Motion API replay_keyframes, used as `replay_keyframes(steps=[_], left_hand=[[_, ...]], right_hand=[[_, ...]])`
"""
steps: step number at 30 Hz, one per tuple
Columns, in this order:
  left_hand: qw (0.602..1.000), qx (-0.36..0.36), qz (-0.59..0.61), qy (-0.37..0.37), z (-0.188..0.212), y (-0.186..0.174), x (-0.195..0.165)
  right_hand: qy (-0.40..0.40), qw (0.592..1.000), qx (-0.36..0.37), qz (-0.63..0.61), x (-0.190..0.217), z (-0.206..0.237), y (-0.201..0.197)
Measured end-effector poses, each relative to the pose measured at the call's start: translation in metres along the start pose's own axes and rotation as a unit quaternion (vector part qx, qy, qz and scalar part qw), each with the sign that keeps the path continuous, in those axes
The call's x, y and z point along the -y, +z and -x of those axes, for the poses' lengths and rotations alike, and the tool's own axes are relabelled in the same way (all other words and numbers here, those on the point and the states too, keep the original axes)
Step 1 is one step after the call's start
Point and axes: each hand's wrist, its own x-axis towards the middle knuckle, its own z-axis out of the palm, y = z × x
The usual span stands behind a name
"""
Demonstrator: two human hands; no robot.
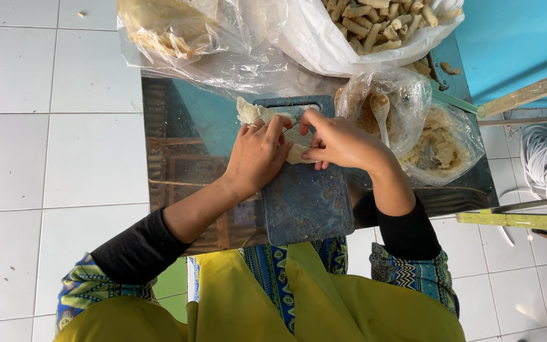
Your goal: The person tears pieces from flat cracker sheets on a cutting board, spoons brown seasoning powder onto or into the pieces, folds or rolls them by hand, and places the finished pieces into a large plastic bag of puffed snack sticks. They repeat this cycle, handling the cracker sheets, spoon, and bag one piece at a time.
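Head view: a thin pastry wrapper (294, 147) is being folded on a dark cutting board (305, 196).
It is being pinched by the left hand (257, 155) and right hand (340, 142); many finished rolls (375, 25) are already being kept in the far white bag, while filling (441, 145) is waiting at right.

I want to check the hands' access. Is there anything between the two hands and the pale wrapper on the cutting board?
Nothing visible. The left hand and right hand already touch the pale wrapper on the dark cutting board, fingers pressing on it.
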Motion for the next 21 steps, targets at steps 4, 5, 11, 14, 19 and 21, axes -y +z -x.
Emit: replay_keyframes(steps=[4, 5, 11, 14, 19, 21], left_hand=[[0.999, -0.004, -0.04, 0.016, -0.002, 0.002, 0.003], [0.998, -0.01, -0.05, 0.022, -0.003, 0.003, 0.003], [0.992, -0.014, -0.122, -0.009, -0.004, 0.006, 0.001], [0.991, 0.02, -0.128, -0.029, -0.005, 0.005, 0.002], [0.993, 0.018, -0.117, -0.014, -0.004, 0.007, 0.003], [0.994, 0.015, -0.106, -0.004, -0.004, 0.008, 0.003]], right_hand=[[0.006, 1.0, 0.0, 0.028, -0.004, -0.005, 0.002], [0.008, 0.999, 0.0, 0.04, -0.006, -0.006, 0.002], [-0.068, 0.974, -0.091, 0.196, -0.029, -0.007, 0.001], [-0.056, 0.958, -0.147, 0.24, -0.038, -0.004, 0.004], [-0.059, 0.961, -0.129, 0.239, -0.038, -0.001, 0.008], [-0.057, 0.964, -0.113, 0.236, -0.035, 0.0, 0.007]])
